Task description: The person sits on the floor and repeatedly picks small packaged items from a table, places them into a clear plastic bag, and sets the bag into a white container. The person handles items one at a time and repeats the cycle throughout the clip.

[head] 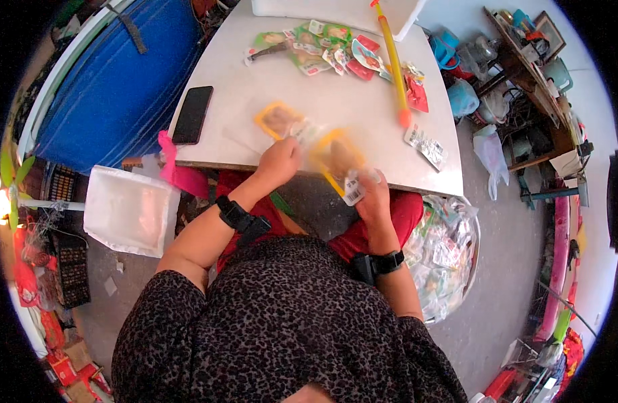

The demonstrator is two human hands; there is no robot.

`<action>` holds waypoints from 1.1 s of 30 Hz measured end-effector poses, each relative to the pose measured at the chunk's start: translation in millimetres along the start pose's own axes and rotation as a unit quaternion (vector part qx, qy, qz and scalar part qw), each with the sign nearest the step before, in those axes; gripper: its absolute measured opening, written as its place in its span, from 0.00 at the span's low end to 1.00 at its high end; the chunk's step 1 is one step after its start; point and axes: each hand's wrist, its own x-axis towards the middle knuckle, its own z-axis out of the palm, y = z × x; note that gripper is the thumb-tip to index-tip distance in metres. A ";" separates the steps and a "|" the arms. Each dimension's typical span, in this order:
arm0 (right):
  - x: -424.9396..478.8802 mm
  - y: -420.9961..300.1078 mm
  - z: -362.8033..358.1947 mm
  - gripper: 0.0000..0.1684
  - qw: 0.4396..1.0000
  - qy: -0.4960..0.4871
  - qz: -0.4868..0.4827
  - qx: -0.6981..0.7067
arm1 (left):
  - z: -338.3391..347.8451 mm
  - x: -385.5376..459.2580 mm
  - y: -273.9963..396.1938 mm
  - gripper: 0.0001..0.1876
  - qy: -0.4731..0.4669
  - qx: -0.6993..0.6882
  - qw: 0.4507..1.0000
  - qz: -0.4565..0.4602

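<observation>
My left hand is closed at the table's near edge, its fingers on the clear end of a yellow-bordered food packet. That packet is blurred and shows brownish food inside. In my right hand is a second yellow-edged food packet, tilted, with a white barcode label near my thumb. It too is blurred, and hangs partly over the table edge. Several vacuum-sealed food packets, green, red and white, lie in a loose pile at the back of the white table.
A yellow tube with orange ends lies at the right, near a silver packet. A black smartphone rests at the left. Below stand a white foam box and a round container of packets. A white foam container sits at the back.
</observation>
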 end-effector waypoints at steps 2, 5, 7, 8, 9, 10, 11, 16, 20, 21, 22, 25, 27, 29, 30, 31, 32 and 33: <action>4.8 4.5 6.1 0.09 1.000 -0.006 0.011 -0.008 | 2.6 0.2 1.6 0.07 0.018 -0.013 1.000 0.005; 11.5 10.9 15.6 0.09 0.999 -0.046 0.021 -0.019 | 7.2 1.3 0.1 0.07 0.045 0.000 0.998 0.036; 19.6 11.9 24.2 0.06 0.996 -0.044 0.048 -0.056 | 6.1 1.8 3.5 0.07 0.048 0.038 0.996 0.065; 22.6 11.1 28.4 0.06 0.994 -0.064 0.060 -0.068 | 6.2 0.0 6.2 0.07 0.042 0.032 0.997 0.058; 26.8 9.5 32.8 0.06 0.991 -0.083 0.071 -0.081 | -2.8 -3.6 23.5 0.07 0.035 0.027 0.998 0.051; 30.4 9.0 37.6 0.07 0.987 -0.104 0.082 -0.094 | -7.7 -6.8 33.6 0.07 0.030 0.022 0.998 0.043; 34.5 12.6 43.6 0.06 0.988 -0.118 0.079 -0.067 | -6.4 -7.3 33.4 0.07 0.030 0.034 0.998 0.047; 80.7 62.0 26.8 0.07 0.919 -0.214 -0.149 -0.297 | 3.4 -10.7 26.1 0.07 0.022 0.067 0.995 0.073; 43.2 10.2 51.7 0.09 0.925 -0.187 0.076 -0.323 | 0.1 -22.6 19.3 0.07 0.001 0.068 0.997 0.043; 42.8 7.5 47.1 0.09 0.926 -0.177 0.081 -0.324 | 3.6 -23.3 15.6 0.07 0.010 0.066 0.996 0.058; 42.4 6.7 45.0 0.09 0.926 -0.168 0.087 -0.325 | 6.4 -24.1 12.5 0.07 0.018 0.063 0.995 0.072; 47.2 11.4 52.8 0.09 0.895 -0.208 -0.004 -0.395 | 11.0 -24.5 10.7 0.07 0.030 0.083 0.989 0.120; 55.9 23.1 56.4 0.10 0.787 -0.230 -0.167 -0.549 | 11.3 -24.8 10.6 0.06 0.031 0.098 0.986 0.127; 65.3 32.1 58.1 0.10 0.723 -0.242 -0.210 -0.612 | 8.7 -25.1 12.7 0.07 0.003 0.107 0.988 0.108; 68.7 34.4 61.8 0.09 0.731 -0.250 -0.176 -0.610 | 1.0 -25.6 18.2 0.08 -0.025 0.107 0.990 0.083; 69.3 34.9 61.9 0.09 0.727 -0.260 -0.158 -0.615 | -3.2 -25.9 21.0 0.10 -0.053 0.108 0.991 0.058; 69.6 35.5 61.9 0.09 0.724 -0.270 -0.141 -0.619 | -4.0 -29.7 19.2 0.11 -0.017 0.112 0.988 0.108; 67.6 31.9 61.9 0.09 0.707 -0.283 -0.141 -0.633 | -5.6 -37.6 15.4 0.13 0.021 0.114 0.981 0.155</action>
